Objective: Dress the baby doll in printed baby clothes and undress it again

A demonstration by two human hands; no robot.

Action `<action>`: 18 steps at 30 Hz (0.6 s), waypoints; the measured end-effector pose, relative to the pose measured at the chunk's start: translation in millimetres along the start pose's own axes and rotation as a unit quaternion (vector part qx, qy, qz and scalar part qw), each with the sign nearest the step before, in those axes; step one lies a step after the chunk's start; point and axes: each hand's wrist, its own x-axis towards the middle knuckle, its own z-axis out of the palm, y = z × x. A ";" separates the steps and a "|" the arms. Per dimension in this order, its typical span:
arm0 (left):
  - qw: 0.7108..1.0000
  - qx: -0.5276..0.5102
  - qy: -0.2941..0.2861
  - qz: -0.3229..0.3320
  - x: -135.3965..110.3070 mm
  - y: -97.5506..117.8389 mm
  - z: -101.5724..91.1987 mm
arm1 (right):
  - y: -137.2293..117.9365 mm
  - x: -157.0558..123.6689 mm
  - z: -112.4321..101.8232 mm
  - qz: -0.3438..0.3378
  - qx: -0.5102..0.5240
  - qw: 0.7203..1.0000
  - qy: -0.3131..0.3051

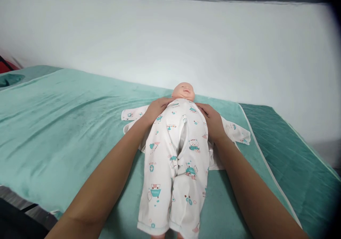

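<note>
A baby doll (pixel 183 91) lies on its back on a teal blanket (pixel 66 125), head toward the wall. It wears a white printed romper (pixel 176 161) with teal cartoon pictures, its front partly open down the middle. The romper's sleeves are spread out to both sides. My left hand (pixel 156 109) rests on the doll's shoulder on the left, fingers curled over the cloth. My right hand (pixel 211 120) lies on the other shoulder, fingers together and pressed on the cloth. Both hands are near the romper's collar.
The blanket covers a bed that runs along a white wall (pixel 186 43). A darker teal quilted cover (pixel 293 168) shows at the right. Something red (pixel 6 65) sits at the far left edge. Dark floor shows at the lower left.
</note>
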 end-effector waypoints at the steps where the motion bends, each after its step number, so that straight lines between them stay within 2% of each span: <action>1: 1.000 0.001 -0.004 -0.002 -0.5 0.1 0.1 | -0.1 0.1 -0.1 0.004 0.001 1.000 -0.002; 3: 1.000 -0.002 -0.014 -0.012 -1.3 0.3 0.5 | 0.0 0.4 -0.1 0.012 0.006 1.000 -0.007; 7: 0.999 -0.002 0.011 -0.031 -2.3 0.7 2.4 | -2.3 1.0 0.0 0.044 0.022 0.999 -0.009; 11: 0.999 0.003 0.033 -0.027 -4.3 0.3 3.9 | -25.5 -1.3 -8.5 0.084 0.068 0.994 0.020; 13: 0.999 0.002 0.041 -0.025 -5.6 0.0 4.2 | -49.4 -5.3 -17.9 0.047 0.079 0.996 0.006; 14: 0.999 0.000 0.046 -0.026 -6.2 -0.1 4.3 | -63.0 -8.2 -22.8 0.008 0.069 0.997 -0.024; 16: 0.998 -0.004 0.053 -0.030 -7.1 -0.2 4.5 | -89.0 -15.3 -29.7 -0.092 0.016 0.987 -0.134; 18: 0.998 -0.002 0.056 -0.037 -7.4 -0.3 4.6 | -108.1 -23.2 -29.7 -0.174 -0.064 0.962 -0.199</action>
